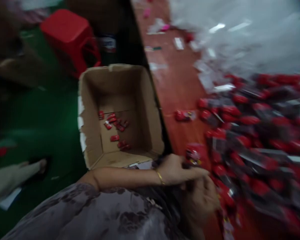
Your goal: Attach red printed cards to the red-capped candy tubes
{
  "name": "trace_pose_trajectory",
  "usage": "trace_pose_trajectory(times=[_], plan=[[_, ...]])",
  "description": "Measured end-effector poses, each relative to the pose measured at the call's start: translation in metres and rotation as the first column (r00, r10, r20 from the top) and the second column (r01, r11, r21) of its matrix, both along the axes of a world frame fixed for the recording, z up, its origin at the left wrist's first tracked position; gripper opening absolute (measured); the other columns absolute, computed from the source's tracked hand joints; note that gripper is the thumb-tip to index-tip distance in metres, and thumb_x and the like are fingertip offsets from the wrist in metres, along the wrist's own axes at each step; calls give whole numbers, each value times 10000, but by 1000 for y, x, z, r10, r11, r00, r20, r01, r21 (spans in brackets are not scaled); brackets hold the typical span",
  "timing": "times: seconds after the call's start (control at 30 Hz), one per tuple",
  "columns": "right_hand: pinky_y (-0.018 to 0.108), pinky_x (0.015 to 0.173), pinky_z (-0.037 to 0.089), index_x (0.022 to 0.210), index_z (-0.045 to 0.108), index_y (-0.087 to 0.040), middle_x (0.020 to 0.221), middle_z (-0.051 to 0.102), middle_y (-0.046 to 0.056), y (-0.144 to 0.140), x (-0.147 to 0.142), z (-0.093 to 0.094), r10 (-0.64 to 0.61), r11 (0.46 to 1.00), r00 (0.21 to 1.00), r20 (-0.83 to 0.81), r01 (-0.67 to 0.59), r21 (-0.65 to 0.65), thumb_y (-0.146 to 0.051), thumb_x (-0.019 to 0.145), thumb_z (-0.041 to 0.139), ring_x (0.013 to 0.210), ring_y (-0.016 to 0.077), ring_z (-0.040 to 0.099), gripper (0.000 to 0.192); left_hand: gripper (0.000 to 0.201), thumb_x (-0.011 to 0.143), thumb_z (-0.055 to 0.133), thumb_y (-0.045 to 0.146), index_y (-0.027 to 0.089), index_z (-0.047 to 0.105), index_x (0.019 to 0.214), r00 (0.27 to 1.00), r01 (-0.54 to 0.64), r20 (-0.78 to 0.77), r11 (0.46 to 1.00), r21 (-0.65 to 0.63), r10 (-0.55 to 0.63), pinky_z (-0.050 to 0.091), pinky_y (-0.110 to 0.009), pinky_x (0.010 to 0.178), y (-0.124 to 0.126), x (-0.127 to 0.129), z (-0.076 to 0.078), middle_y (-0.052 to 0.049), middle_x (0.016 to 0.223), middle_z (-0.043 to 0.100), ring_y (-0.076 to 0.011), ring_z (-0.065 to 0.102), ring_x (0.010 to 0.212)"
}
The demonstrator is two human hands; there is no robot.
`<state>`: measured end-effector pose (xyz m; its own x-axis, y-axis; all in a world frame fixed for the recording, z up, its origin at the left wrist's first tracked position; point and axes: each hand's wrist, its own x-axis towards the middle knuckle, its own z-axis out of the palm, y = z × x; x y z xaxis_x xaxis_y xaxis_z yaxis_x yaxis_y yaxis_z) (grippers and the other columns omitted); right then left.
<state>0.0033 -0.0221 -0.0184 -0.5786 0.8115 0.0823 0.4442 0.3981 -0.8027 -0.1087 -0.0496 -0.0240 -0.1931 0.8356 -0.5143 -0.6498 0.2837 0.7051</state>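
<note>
My left hand [175, 170], with a gold bracelet at the wrist, reaches across in front of me to the table edge. Its fingers are bent and meet those of my right hand [202, 198], which is curled close below it. Both look closed, but blur and shadow hide what is between them. Just beyond the fingertips is a red packet [195, 154] with a printed figure; whether a hand touches it I cannot tell. To the right spreads a large heap of red items in clear wrapping [250, 143]. One similar wrapped red item [185, 115] lies apart from it.
An open cardboard box [150, 126] stands left of the table, with several small red packets [120, 125] on its bottom. Behind it is a red plastic stool [65, 26] on the green floor [57, 123]. Clear plastic wrapping [240, 43] covers the far side of the reddish table [162, 80].
</note>
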Motion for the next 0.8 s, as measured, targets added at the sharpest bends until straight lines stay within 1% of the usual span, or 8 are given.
trace_pose_trajectory(times=[0.1, 0.17, 0.33, 0.43, 0.53, 0.63, 0.73, 0.8], plan=[[233, 417, 427, 950, 585, -176, 639, 623, 3, -4, -9, -4, -285, 955, 949, -131, 271, -118, -441, 855, 530, 444, 107, 526, 287, 539, 539, 680, 648, 147, 557, 693, 991, -88, 108, 989, 123, 74, 357, -207, 375, -1, -8, 6, 38, 489, 525, -75, 452, 353], [210, 374, 389, 909, 574, -160, 522, 577, -41, -5, -14, 1, -308, 937, 934, -180, 266, -226, -450, 820, 573, 360, 83, 468, 302, 538, 548, 680, 642, 133, 553, 665, 988, -113, 122, 982, 149, 95, 365, -203, 374, -2, -9, 9, 23, 498, 541, -74, 467, 355], [178, 329, 348, 832, 557, -173, 415, 499, -91, -4, -14, 8, -302, 897, 920, -250, 186, -401, -463, 770, 618, 309, 68, 425, 303, 471, 605, 691, 570, 109, 590, 604, 999, 7, 40, 991, 130, -12, 371, -210, 374, -10, -5, 3, -5, 474, 560, -91, 484, 352], [177, 324, 354, 747, 531, -184, 458, 559, -71, -2, -13, 2, -271, 857, 917, -293, 92, -507, -490, 716, 663, 306, 63, 433, 335, 397, 669, 686, 492, 99, 631, 666, 999, -34, 35, 992, 123, 30, 429, -217, 466, -15, -6, -3, -13, 526, 592, -95, 526, 433], [176, 308, 328, 657, 478, -192, 443, 545, -73, -2, -13, -5, -268, 838, 909, -321, 56, -542, -512, 676, 692, 305, 64, 421, 385, 376, 682, 695, 464, 99, 659, 767, 993, -103, 66, 983, 153, 94, 476, -235, 596, -16, -4, -1, -36, 642, 651, -107, 576, 552], [182, 346, 339, 620, 475, -192, 435, 503, -80, -2, -11, -9, -215, 909, 927, -309, 75, -409, -492, 705, 684, 344, 65, 424, 375, 396, 639, 738, 444, 103, 672, 829, 993, -115, 39, 979, 166, 110, 495, -278, 729, -20, -4, 4, -76, 778, 696, -160, 635, 711], [219, 501, 439, 696, 564, -189, 554, 581, -32, 7, -2, -1, -83, 996, 977, -195, 77, -36, -465, 772, 638, 502, 104, 538, 296, 433, 625, 742, 448, 109, 674, 886, 988, -117, -99, 992, 46, 121, 496, -321, 790, -33, -23, -2, -93, 831, 709, -201, 657, 780], [280, 660, 482, 831, 614, -186, 717, 654, 30, 24, 5, 10, -78, 965, 996, -45, 87, 247, -467, 808, 595, 685, 162, 601, 282, 472, 587, 737, 497, 110, 672, 850, 944, -136, -314, 987, -84, 104, 512, -321, 719, -49, -51, -15, -89, 781, 708, -216, 660, 736]])
